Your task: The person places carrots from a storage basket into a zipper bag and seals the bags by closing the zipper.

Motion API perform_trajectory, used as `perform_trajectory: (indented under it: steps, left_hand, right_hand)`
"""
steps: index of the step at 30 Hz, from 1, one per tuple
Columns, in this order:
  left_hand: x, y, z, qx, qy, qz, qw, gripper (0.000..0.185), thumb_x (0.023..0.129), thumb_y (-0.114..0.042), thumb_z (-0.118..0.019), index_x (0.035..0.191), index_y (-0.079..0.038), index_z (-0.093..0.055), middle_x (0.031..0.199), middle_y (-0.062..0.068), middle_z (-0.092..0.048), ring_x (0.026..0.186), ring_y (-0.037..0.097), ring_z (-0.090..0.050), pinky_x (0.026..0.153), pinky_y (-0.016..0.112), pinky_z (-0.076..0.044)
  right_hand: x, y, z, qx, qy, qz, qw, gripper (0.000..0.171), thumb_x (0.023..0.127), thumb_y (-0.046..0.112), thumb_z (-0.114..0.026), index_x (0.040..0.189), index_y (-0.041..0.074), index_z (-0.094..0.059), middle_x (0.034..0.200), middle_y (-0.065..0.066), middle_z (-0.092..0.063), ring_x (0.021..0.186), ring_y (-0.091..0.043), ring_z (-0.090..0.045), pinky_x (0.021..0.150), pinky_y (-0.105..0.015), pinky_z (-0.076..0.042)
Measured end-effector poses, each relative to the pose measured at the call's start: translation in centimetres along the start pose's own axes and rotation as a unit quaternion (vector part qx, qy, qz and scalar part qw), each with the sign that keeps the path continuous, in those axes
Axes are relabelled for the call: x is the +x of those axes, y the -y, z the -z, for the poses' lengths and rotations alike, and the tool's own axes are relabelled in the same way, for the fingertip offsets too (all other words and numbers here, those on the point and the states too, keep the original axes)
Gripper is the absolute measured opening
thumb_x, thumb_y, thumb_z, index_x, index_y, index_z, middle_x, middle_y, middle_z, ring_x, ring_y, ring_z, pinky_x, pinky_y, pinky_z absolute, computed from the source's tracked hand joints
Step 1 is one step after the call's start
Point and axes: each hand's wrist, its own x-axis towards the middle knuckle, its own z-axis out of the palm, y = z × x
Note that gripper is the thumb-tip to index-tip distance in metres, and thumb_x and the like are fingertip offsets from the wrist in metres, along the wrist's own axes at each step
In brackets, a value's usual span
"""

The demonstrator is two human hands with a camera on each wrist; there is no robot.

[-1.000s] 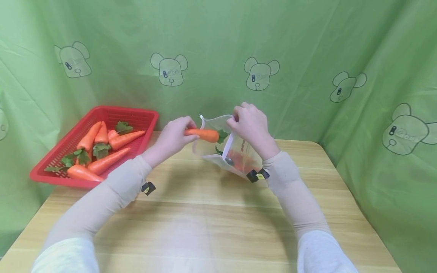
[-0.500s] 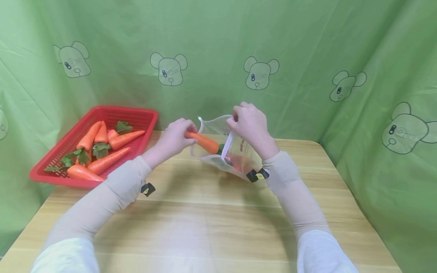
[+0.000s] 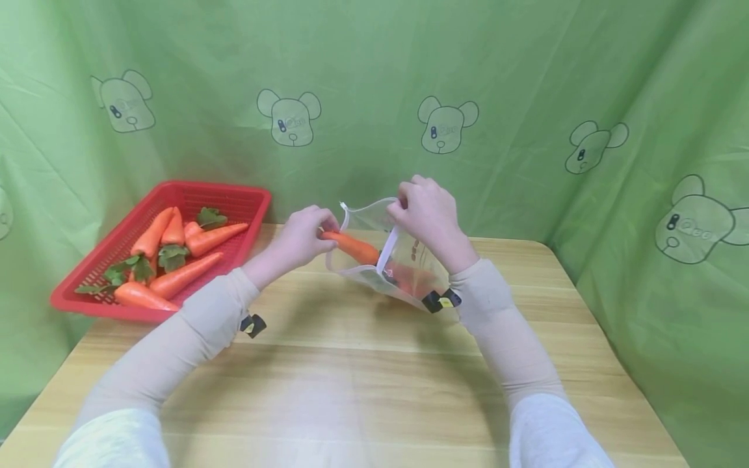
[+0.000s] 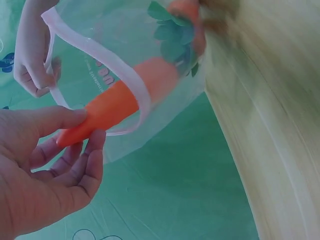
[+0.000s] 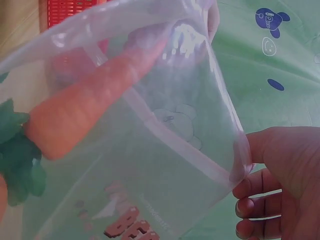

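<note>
A clear zip bag (image 3: 404, 266) with a white rim is held up over the wooden table (image 3: 351, 377). My right hand (image 3: 424, 211) pinches its upper rim (image 5: 235, 170) and keeps the mouth wide. My left hand (image 3: 301, 235) holds the pointed tip of an orange carrot (image 3: 351, 247), which is leaf-end first and half inside the bag (image 4: 125, 95). In the right wrist view the carrot (image 5: 85, 110) shows through the plastic, its green leaves (image 5: 15, 160) low in the bag. Another carrot (image 4: 185, 12) lies deeper inside.
A red basket (image 3: 246, 201) at the table's back left holds several more carrots (image 3: 181, 276) with green tops. A green curtain printed with bear heads (image 3: 447, 127) closes in the back and right sides. The table's right edge (image 3: 608, 351) is near the curtain.
The carrot has tilted down and slid further into the bag, its leaves now inside. My left hand followed it toward the bag's mouth. My right hand has stayed in place.
</note>
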Motion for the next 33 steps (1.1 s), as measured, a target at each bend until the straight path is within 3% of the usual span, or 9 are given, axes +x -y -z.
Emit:
perform_trajectory:
  steps: [9, 13, 19, 25, 33]
  left_hand:
    - [0.1, 0.0, -0.8, 0.004, -0.013, -0.004, 0.9999, 0.017, 0.082, -0.01, -0.075, 0.094, -0.005, -0.064, 0.088, 0.01, -0.056, 0.082, 0.023, -0.054, 0.072, 0.034, -0.049]
    - [0.0, -0.2, -0.7, -0.014, -0.002, -0.002, 0.9999, 0.014, 0.083, -0.007, -0.074, 0.094, -0.004, -0.065, 0.093, 0.013, -0.063, 0.087, 0.025, -0.062, 0.078, 0.034, -0.053]
    - [-0.3, -0.1, -0.2, -0.052, 0.005, -0.002, 0.9986, 0.014, 0.086, -0.003, -0.068, 0.099, 0.0, -0.067, 0.101, 0.016, -0.072, 0.094, 0.028, -0.072, 0.082, 0.036, -0.058]
    - [-0.4, 0.2, 0.7, -0.032, -0.011, -0.012, 0.9994, 0.018, 0.085, -0.004, -0.069, 0.103, 0.0, -0.067, 0.101, 0.016, -0.072, 0.091, 0.027, -0.071, 0.085, 0.038, -0.057]
    - [-0.8, 1.2, 2.5, -0.022, -0.033, 0.017, 0.9991, 0.021, 0.09, -0.014, -0.067, 0.109, -0.004, -0.066, 0.105, 0.012, -0.071, 0.095, 0.026, -0.067, 0.087, 0.04, -0.054]
  right_hand:
    - [0.0, 0.3, 0.1, 0.0, -0.001, 0.002, 1.0, 0.016, 0.081, 0.021, -0.054, 0.068, 0.012, -0.053, 0.076, -0.005, -0.05, 0.071, -0.022, -0.045, 0.055, -0.031, -0.037]
    - [0.0, 0.3, 0.0, 0.003, 0.002, 0.001, 1.0, 0.016, 0.081, 0.02, -0.054, 0.068, 0.012, -0.053, 0.075, -0.005, -0.05, 0.071, -0.022, -0.045, 0.055, -0.031, -0.036]
    - [0.0, 0.1, -0.1, 0.0, -0.003, 0.005, 1.0, 0.017, 0.081, 0.02, -0.054, 0.066, 0.012, -0.052, 0.074, -0.004, -0.049, 0.069, -0.022, -0.044, 0.054, -0.03, -0.035]
    - [0.0, -0.1, 0.1, -0.001, -0.003, 0.003, 1.0, 0.018, 0.081, 0.02, -0.053, 0.066, 0.012, -0.05, 0.074, -0.004, -0.049, 0.069, -0.022, -0.044, 0.054, -0.031, -0.035]
    - [0.3, -0.9, 1.1, 0.003, -0.014, -0.018, 1.0, 0.016, 0.081, 0.021, -0.053, 0.068, 0.011, -0.053, 0.077, -0.006, -0.051, 0.073, -0.024, -0.046, 0.057, -0.035, -0.039]
